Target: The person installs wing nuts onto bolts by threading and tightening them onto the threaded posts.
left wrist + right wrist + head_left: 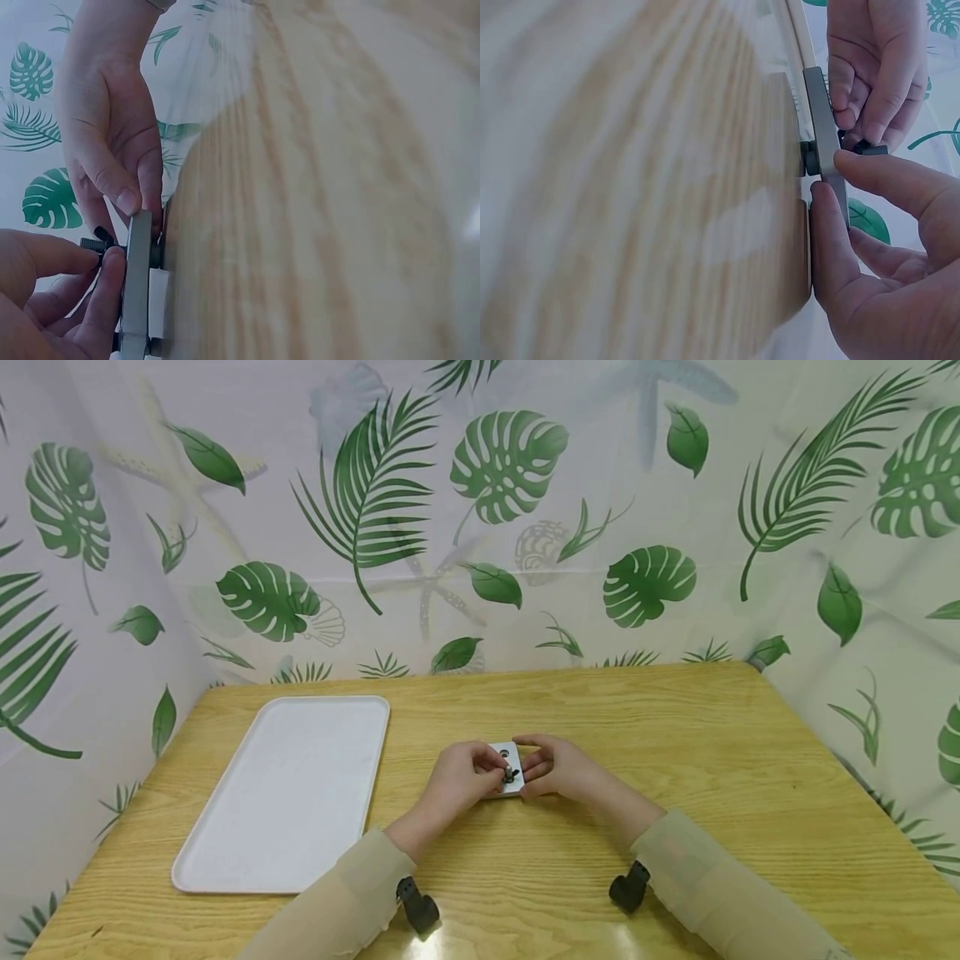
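Note:
A small grey metal plate (pixel 514 789) lies between both hands near the middle of the table. A threaded bolt (pixel 90 244) stands up through it, carrying a black wing nut (pixel 104 235). My left hand (pixel 460 777) pinches the wing nut between thumb and fingertips. With thumb and fingers at the plate's right edge, my right hand (pixel 564 768) grips it. Under the plate, a bolt head (pixel 811 159) shows in the right wrist view, holding the plate slightly above the table. Another round fitting (pixel 505 753) sits toward the plate's far end.
To the left, a white rectangular tray (pixel 300 793) lies on the wooden table (pixel 675 727). A leaf-print cloth (pixel 420 527) hangs behind and along the sides. Dark wrist cameras (pixel 417 907) stick out below both sleeves.

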A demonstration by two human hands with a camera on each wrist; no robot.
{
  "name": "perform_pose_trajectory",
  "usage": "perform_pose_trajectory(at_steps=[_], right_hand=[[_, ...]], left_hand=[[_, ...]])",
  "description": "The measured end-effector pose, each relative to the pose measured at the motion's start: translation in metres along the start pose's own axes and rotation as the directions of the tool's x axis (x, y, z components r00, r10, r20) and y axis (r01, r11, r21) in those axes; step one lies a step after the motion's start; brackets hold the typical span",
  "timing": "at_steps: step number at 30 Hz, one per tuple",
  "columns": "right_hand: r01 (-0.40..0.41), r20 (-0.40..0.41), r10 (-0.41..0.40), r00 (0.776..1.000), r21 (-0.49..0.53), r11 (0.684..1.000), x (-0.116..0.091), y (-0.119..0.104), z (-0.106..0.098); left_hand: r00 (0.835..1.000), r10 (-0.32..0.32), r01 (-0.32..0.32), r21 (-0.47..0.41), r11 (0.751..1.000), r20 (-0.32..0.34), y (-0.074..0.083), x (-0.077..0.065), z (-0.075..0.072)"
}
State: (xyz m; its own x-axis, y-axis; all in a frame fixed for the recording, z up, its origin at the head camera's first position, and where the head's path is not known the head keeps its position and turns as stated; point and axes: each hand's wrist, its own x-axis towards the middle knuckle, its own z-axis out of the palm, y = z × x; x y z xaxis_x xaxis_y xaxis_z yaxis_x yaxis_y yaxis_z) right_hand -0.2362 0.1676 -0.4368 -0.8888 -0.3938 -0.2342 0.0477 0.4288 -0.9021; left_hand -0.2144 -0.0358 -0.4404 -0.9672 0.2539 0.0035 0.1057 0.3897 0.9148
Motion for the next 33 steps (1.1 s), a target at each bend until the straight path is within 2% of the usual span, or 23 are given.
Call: perform_pose_trajectory(at_steps=[3, 13, 20, 28, 33], right_hand=[[-0.008, 0.005, 0.008, 1.000, 0.001, 1.000, 0.0008, 0.0005, -0.0011], [-0.003, 0.025, 0.004, 1.000, -0.040, 0.999, 0.0034, -0.0011, -0.0017], [-0.016, 0.015, 0.016, 1.000, -0.036, 0.999, 0.0030, -0.0022, -0.0017], [-0.009, 0.020, 0.009, 1.000, -0.007, 1.000, 0.0020, -0.0008, -0.0024], [0.008, 0.022, -0.007, 1.000, -0.005, 1.000, 0.0026, 0.0017, -0.0024]], left_hand=[[1.000, 0.007, -0.007, -0.025, 1.000, -0.007, -0.0001, 0.0010, 0.0011], [1.000, 0.027, -0.027, 0.013, 1.000, -0.013, 0.0001, 0.0029, 0.0020], [0.999, -0.008, 0.008, -0.013, 1.000, -0.051, 0.0030, 0.0039, 0.0021], [0.999, 0.007, -0.002, 0.097, 0.995, -0.051, 0.0010, 0.0029, 0.0019], [1.000, 0.008, -0.005, 0.120, 0.993, -0.026, 0.0018, 0.0040, 0.0011]])
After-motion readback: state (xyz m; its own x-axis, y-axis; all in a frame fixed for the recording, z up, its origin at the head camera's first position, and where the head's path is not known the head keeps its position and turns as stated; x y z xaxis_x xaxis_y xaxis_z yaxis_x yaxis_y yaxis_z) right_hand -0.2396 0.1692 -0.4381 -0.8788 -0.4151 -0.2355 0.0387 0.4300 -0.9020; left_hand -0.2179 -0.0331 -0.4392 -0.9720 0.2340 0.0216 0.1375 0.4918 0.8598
